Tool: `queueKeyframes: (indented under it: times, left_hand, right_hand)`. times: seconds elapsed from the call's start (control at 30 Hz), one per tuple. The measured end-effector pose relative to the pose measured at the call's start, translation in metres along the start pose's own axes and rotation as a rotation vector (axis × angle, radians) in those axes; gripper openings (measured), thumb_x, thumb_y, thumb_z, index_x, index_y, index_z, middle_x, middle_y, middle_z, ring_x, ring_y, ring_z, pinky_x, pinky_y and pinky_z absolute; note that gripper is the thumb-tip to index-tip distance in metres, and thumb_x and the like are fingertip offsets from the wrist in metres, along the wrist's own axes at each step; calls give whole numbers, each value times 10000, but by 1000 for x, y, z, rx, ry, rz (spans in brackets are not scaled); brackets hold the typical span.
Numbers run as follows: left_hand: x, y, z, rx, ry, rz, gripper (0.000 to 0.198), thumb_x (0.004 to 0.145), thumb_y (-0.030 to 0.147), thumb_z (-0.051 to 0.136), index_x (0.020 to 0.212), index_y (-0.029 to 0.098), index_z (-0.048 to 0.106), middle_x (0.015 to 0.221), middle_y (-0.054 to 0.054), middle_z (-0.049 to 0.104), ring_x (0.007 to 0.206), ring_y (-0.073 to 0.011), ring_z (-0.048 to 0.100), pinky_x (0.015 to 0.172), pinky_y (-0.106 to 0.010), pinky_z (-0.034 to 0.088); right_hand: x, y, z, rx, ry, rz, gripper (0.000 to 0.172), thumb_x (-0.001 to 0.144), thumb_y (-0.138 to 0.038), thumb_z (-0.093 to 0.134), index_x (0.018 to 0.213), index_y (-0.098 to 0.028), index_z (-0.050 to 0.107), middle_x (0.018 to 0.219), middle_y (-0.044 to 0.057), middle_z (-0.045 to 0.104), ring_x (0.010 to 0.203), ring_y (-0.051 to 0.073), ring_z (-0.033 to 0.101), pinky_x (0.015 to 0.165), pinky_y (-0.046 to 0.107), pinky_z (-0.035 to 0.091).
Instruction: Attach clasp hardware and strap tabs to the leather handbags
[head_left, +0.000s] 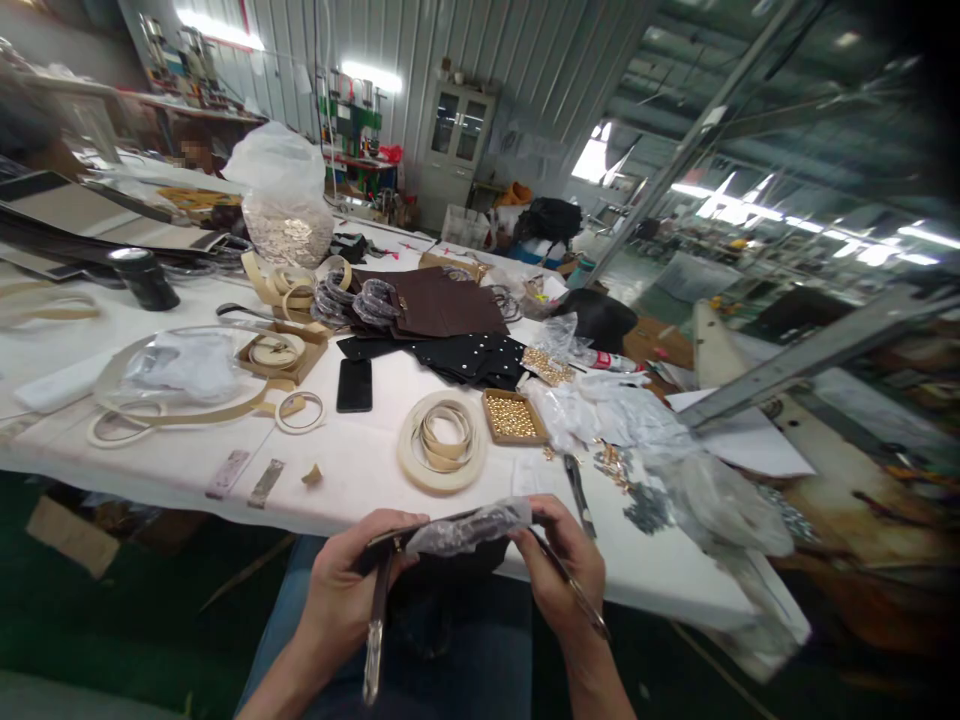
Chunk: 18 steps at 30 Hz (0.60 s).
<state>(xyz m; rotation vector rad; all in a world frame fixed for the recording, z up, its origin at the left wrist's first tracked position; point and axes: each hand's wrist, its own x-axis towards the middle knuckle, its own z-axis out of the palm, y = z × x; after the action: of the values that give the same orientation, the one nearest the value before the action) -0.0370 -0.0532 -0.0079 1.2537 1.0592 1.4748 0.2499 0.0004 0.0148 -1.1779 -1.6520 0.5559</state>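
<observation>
Near the table's front edge, over my lap, both hands hold a dark leather piece with a plastic-wrapped handle [472, 527]. My left hand [352, 570] is closed around its left end. A narrow dark strap [377, 630] with a shiny tip hangs down by the left fingers. My right hand [562, 565] grips the other end, thumb towards the wrapped part. A second narrow strap [574, 590] slants down across the right palm. The underside of the piece is in shadow, and some fingertips are hidden behind it.
On the white table [360, 490] lie a tape roll [409, 455], a box of gold studs [514, 417], a phone [355, 385] and a dark-handled tool [579, 495]. Brown leather panels [450, 305] and black pieces [465, 358] are stacked behind. Loose metal parts [646, 508] and plastic bags [731, 500] cover the right side.
</observation>
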Motion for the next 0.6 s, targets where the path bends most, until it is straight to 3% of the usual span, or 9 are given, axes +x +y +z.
queueKeyframes:
  times: [0.17, 0.3, 0.5, 0.6]
  left_hand:
    - [-6, -4, 3, -43, 52, 22, 268, 963, 256, 866, 1230, 232, 867, 1259, -123, 851, 1160, -298, 828, 1062, -374, 677]
    - [-11, -8, 0, -17, 101, 23, 272, 930, 279, 897, 1196, 222, 882, 1227, -135, 859, 1145, -311, 834, 1043, -377, 690]
    - [-19, 1, -4, -63, 273, -96, 395, 745, 414, 1039, 1053, 201, 914, 1124, -141, 875, 1081, -336, 842, 996, -378, 709]
    - [-22, 6, -6, -71, 283, -97, 387, 723, 442, 1049, 986, 193, 914, 1079, -140, 873, 1074, -345, 836, 988, -370, 706]
  right_hand:
    - [-17, -11, -4, -152, 121, -171, 196, 1041, -216, 754, 1233, -253, 752, 1195, 80, 780, 1124, 265, 759, 1016, 420, 629]
    - [-25, -19, -6, -183, 212, -242, 310, 967, -210, 876, 1250, -241, 754, 1165, 87, 778, 1048, 259, 778, 901, 372, 671]
    - [-31, -28, -8, -75, 74, -261, 250, 997, -150, 822, 1205, -220, 703, 1110, 83, 761, 1017, 230, 784, 885, 322, 671]
    - [-37, -30, -10, -70, -11, -253, 242, 1019, -148, 782, 1229, -220, 686, 1101, 83, 747, 991, 218, 779, 863, 301, 667]
